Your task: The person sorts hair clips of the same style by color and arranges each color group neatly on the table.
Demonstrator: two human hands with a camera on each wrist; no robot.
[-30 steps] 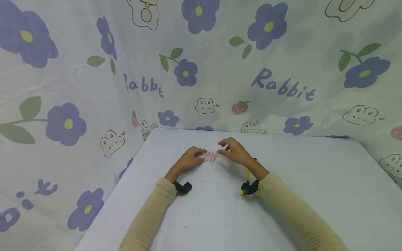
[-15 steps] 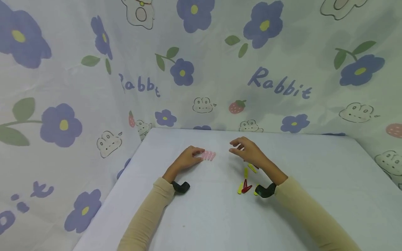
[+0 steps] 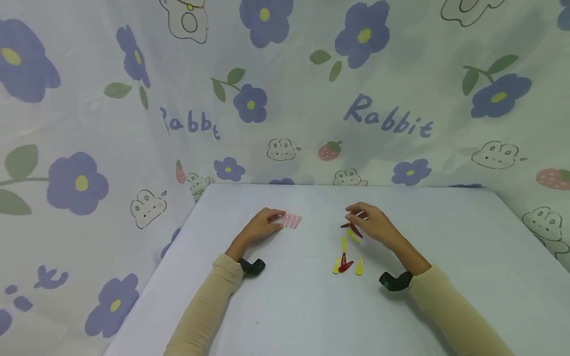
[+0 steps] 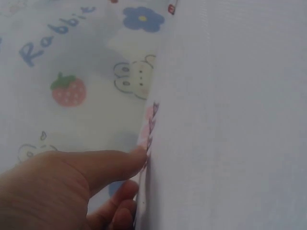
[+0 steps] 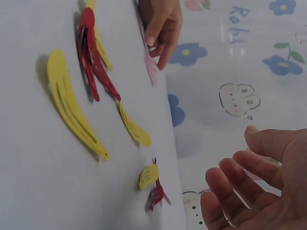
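Several pink snap hair clips [image 3: 292,221] lie side by side in a row on the white table, in the head view's middle. My left hand [image 3: 260,227] is at the row's left end, thumb and forefinger at the two ends of the leftmost clip, which they partly hide. My right hand [image 3: 373,223] hovers over the far end of a loose group of red and yellow hair clips, fingers loosely bent, nothing between them. Nearest it are a red hair clip [image 3: 355,230] and a yellow hair clip [image 3: 354,237]. In the right wrist view the right fingers [image 5: 225,184] are apart from every clip.
Closer to me on the table lie another yellow clip [image 3: 344,244], a red clip [image 3: 345,267] and a yellow clip [image 3: 359,267], some touching one another. A patterned cloth [image 3: 307,99] hangs behind the table's far edge and along the left side.
My right hand has moved away from the pink row, rightward to the red and yellow clips, uncovering more of them. The left hand has stayed at the row. The head view has shifted slightly.
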